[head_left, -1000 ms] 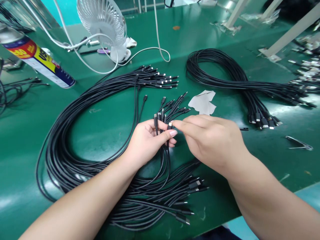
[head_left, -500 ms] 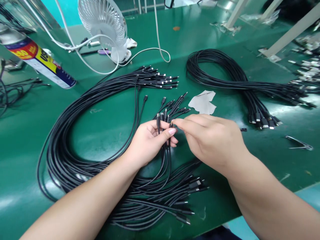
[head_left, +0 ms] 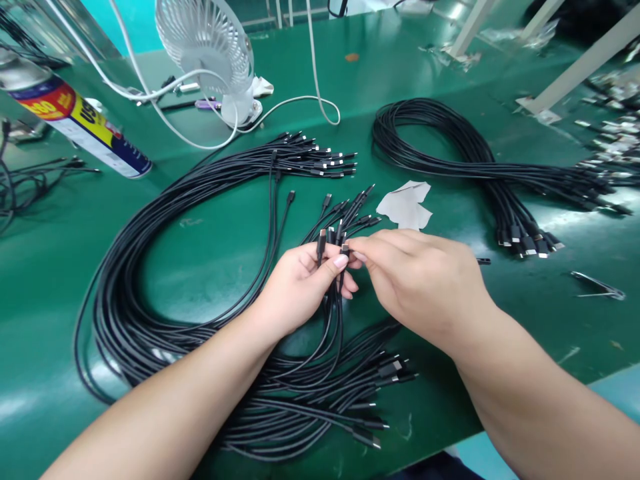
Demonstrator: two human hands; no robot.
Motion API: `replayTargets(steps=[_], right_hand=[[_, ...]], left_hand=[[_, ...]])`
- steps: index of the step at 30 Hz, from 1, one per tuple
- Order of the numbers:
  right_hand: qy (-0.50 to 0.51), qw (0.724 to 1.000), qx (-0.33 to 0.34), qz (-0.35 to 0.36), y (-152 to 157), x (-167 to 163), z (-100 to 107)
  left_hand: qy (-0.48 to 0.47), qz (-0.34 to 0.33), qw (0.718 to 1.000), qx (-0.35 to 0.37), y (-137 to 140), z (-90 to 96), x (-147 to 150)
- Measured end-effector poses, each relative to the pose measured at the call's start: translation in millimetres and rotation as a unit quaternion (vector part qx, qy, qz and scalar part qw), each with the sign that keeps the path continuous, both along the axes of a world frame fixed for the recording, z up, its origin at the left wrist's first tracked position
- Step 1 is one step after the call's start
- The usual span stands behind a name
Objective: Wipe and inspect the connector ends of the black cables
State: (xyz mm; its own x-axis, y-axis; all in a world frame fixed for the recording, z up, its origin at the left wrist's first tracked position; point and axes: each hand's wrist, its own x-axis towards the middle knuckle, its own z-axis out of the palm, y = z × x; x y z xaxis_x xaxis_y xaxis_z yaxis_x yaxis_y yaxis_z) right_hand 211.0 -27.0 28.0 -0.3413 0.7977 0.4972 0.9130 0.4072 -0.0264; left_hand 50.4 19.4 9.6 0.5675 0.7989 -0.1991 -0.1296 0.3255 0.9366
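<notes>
My left hand [head_left: 305,283] is closed around several black USB cables just below their plugs, which point up between thumb and fingers. One upright plug [head_left: 321,247] stands at the left of the group, and another plug [head_left: 345,250] shows its metal tip above my thumb. Close against that second plug, my right hand [head_left: 425,280] is pinched, its fingertips meeting my left fingers. What it grips is hidden; a thin black end [head_left: 483,261] juts out behind its far side. Beneath my hands lies a large looped bundle of black cables [head_left: 125,267].
A second cable bundle [head_left: 435,117] lies at the back right. White paper scraps [head_left: 406,205] rest beyond my hands, with metal tweezers [head_left: 597,285] on the right. A white fan [head_left: 205,47] and a spray can [head_left: 83,120] stand at the back left.
The plugs in my left hand have shifted slightly right and turned, so a metal tip now shows above my thumb. My right fingertips have moved slightly, still beside them.
</notes>
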Motion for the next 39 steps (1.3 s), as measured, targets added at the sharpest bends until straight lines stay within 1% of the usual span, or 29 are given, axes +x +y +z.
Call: replayTargets(steps=[5, 19, 31, 39], right_hand=[[-0.011, 1.0, -0.002, 0.0, -0.5, -0.7, -1.0], [-0.011, 1.0, 0.001, 0.011, -0.2, 1.7, 0.3], [-0.025, 0.999, -0.032, 0.005, -2.1, 5.3, 3.2], [-0.026, 0.999, -0.032, -0.002, -1.0, 6.2, 2.4]], left_hand=[[0.015, 0.007, 1.0, -0.001, 0.0, 0.2, 0.0], [0.016, 0.007, 1.0, -0.01, 0.2, -3.9, -0.9], [0.027, 0.007, 1.0, -0.008, -0.1, -6.7, -1.0], [0.024, 0.007, 1.0, -0.004, -0.2, -3.9, 0.1]])
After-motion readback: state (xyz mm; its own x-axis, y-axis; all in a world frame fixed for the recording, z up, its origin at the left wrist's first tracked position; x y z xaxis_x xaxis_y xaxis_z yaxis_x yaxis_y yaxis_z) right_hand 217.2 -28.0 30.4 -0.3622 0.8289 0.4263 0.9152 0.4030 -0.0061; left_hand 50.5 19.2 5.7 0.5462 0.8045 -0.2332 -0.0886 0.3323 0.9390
